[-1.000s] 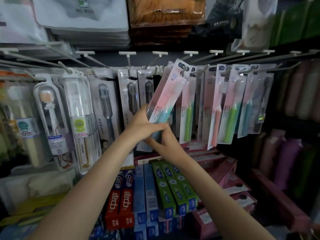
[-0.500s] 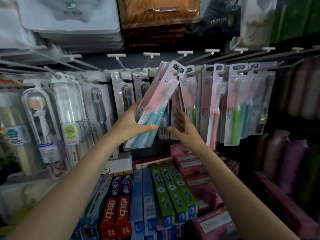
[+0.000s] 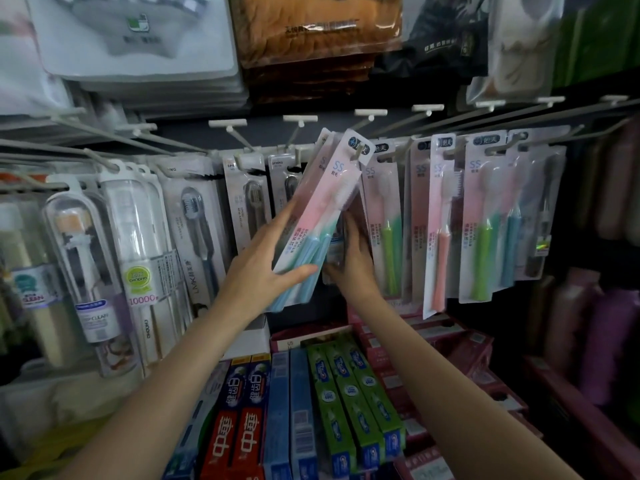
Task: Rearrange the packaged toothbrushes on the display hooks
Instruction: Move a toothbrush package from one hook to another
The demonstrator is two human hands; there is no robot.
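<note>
Pink-backed toothbrush packs hang in a row on white display hooks (image 3: 426, 109). My left hand (image 3: 266, 261) holds a small stack of packs with blue-handled brushes (image 3: 322, 216), thumb across the front near the bottom, and tilts them up to the left while their tops stay on a hook. My right hand (image 3: 353, 258) reaches in behind that tilted stack, its fingers on a pack hidden there; its grip cannot be made out. Right of it hang packs with green-handled brushes (image 3: 389, 230), an orange-handled brush (image 3: 441, 237) and further green and blue ones (image 3: 483, 223).
Grey toothbrush packs (image 3: 197, 220) and clear-cased brushes (image 3: 79, 244) hang to the left. Boxed toothpaste in red (image 3: 242, 441), blue and green (image 3: 349, 407) lies on the shelf below, pink boxes (image 3: 446, 344) beside it. Bagged towels (image 3: 311, 32) hang above.
My left hand has swung the blue-handled stack further up and left. My right hand has moved from open air in front of the packs to behind the stack.
</note>
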